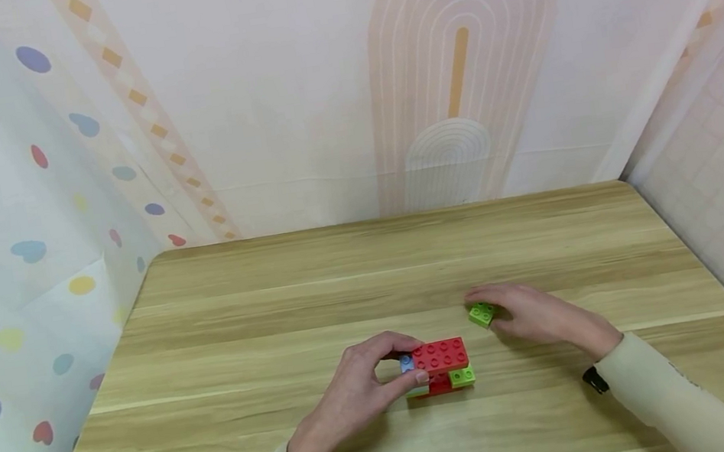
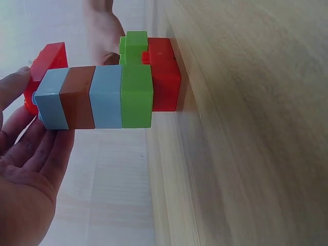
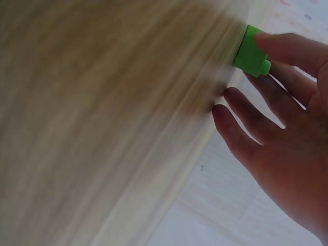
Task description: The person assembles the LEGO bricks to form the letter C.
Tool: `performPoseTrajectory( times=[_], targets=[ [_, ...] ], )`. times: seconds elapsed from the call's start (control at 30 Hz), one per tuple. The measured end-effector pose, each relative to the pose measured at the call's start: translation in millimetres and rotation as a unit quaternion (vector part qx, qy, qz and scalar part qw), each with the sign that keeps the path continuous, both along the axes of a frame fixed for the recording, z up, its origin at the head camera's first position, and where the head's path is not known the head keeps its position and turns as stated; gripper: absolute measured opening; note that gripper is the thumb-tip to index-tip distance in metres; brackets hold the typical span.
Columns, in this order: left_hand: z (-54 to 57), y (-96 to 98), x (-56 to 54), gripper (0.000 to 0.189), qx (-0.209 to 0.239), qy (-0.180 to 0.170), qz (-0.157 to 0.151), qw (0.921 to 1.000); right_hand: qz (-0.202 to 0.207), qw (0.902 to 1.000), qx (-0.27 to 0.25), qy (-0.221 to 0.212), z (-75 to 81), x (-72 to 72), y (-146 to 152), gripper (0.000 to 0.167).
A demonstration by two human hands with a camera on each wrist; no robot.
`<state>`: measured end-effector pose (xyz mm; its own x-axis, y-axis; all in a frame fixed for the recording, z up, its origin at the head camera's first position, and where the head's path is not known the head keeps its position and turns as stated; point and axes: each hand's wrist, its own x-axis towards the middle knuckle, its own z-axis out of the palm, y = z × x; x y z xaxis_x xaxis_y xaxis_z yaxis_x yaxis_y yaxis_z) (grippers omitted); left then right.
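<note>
My left hand (image 1: 351,393) holds a small building-block structure by its upper left end, thumb in front and fingers behind. Its red top brick (image 1: 440,355) overhangs to the right. In the left wrist view, a column of a light blue block (image 2: 106,97), a brown block (image 2: 77,98) and a green block (image 2: 137,97) stands on a red base brick (image 2: 166,84). At the base's other end sits a lime green brick (image 1: 463,376). Farther back and to the right, my right hand (image 1: 527,311) pinches a loose green brick (image 1: 482,315) between thumb and fingers, down at the tabletop.
The wood-grain table (image 1: 260,294) runs back to a patterned curtain (image 1: 288,97). More patterned cloth hangs along the left and right sides. Black straps show at both wrists, by the light sleeves (image 1: 662,384).
</note>
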<state>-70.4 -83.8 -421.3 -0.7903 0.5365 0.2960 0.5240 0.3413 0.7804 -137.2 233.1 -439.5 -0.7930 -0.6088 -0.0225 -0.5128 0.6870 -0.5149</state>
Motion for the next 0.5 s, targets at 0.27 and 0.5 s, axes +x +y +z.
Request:
performPoseTrajectory(
  times=[0.27, 0.5],
  targets=[
    [-0.2, 0.8, -0.1, 0.027, 0.002, 0.000, 0.000, 1.0000, -0.017, 0.9998, 0.010, 0.005, 1.8, 1.5, 1.9, 0.038],
    [0.1, -0.8, 0.9, 0.028, 0.000, -0.006, 0.006, 1.0000, -0.026, 0.9995, 0.002, 0.018, 8.0, 12.0, -0.5, 0.038]
  ],
)
